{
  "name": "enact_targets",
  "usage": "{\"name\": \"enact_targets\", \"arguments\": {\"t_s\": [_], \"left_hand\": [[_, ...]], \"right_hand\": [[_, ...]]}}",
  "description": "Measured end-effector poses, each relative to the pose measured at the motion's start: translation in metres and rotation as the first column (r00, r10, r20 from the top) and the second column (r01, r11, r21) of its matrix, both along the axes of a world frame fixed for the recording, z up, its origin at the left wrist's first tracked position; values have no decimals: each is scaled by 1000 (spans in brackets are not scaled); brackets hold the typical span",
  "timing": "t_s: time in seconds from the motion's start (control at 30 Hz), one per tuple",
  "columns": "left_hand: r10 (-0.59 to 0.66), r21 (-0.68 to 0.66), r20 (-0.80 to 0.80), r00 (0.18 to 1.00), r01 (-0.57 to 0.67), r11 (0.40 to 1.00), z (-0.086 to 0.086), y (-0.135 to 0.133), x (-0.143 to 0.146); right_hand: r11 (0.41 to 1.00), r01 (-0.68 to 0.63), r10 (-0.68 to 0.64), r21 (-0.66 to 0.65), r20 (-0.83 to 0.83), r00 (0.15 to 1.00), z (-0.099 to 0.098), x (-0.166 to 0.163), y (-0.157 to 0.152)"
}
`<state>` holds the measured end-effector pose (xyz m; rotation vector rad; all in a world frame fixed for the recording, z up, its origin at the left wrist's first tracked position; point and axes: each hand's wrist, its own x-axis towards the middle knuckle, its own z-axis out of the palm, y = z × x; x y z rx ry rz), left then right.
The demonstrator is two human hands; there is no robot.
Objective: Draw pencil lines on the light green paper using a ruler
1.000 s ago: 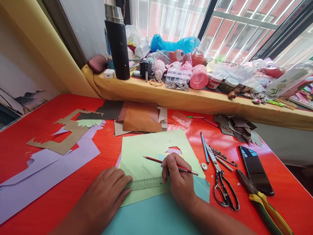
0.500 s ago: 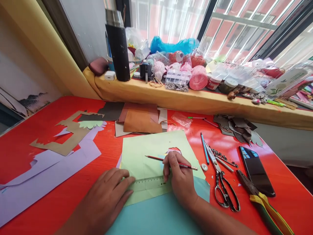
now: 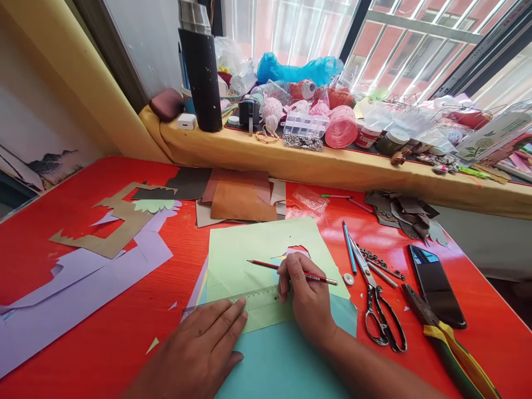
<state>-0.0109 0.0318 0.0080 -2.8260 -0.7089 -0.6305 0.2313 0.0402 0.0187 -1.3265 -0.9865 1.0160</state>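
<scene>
A clear ruler [image 3: 262, 297] lies across the light green sheet [image 3: 236, 244], with faint pencil lines just above it. My left hand [image 3: 208, 332] rests flat on the ruler's left part, fingers stretched out. My right hand [image 3: 305, 299] grips a red and black pencil [image 3: 320, 277], its point facing left and lifted away from the ruler. The fingertips of that hand sit at the ruler's right end. Beneath the green sheet is a blue-green sheet [image 3: 286, 360]. A torn opening [image 3: 300, 250] shows in the green sheet behind my right hand.
Scissors [image 3: 374, 299], a blue pen [image 3: 349, 247], pliers [image 3: 440, 332] and a phone [image 3: 437, 286] lie to the right. Purple paper [image 3: 103, 293] and a brown cutout [image 3: 108, 244] lie left. Orange-brown sheets [image 3: 241, 201] are behind. A black flask [image 3: 202, 83] stands on the sill.
My left hand has slid right and flattened over the ruler, uncovering green and purple scraps on the table. The right hand with the pencil has hardly moved. The view has shifted slightly.
</scene>
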Motion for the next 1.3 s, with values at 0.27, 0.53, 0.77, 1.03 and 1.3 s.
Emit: {"name": "enact_targets", "arguments": {"t_s": [0.27,0.53,0.77,1.03,1.3], "left_hand": [[77,-111,-10,997,-78,991,-7,-5,3],[64,-110,-28,998,-67,992,-1,-1,2],[85,-103,-47,995,-89,991,-3,0,0],[81,-92,-15,997,-82,992,8,3,-4],[157,-65,-83,984,-163,984,2,-1,-10]], "right_hand": [[1000,-7,7,4,5,1000,2,1,0],[998,-22,25,-53,44,999,4,1,2],[994,-64,67,-85,33,997,8,-1,1],[995,-56,58,-86,18,998,7,-1,1],[996,-52,53,-68,20,998,6,1,1]]}}
